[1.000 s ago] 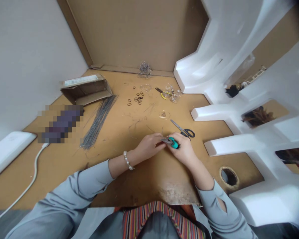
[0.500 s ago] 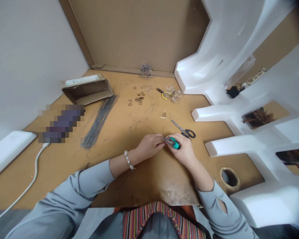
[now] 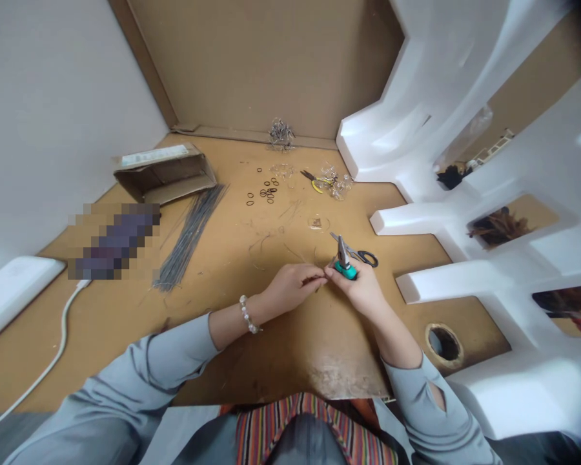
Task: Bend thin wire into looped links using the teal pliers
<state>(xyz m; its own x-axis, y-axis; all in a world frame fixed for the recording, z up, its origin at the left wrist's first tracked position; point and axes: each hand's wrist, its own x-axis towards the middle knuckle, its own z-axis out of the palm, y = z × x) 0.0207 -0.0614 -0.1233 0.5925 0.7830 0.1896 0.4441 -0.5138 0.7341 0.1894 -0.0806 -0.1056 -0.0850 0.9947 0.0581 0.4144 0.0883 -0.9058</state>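
My left hand rests on the brown board with its fingers pinched on a thin piece of wire that is too small to see well. My right hand is closed round the teal handles of small pliers, whose metal jaws point up and away from me. The fingertips of both hands meet near the middle of the board. A pearl bracelet circles my left wrist.
Black-handled scissors lie just behind my right hand. A bundle of grey wires, a flat cardboard box, small black rings, yellow-handled pliers and clear beads lie farther back. White foam blocks stand at the right, near a round hole.
The pliers in my right hand have swung from pointing left at my left fingers to pointing upward. My left hand has stayed in place.
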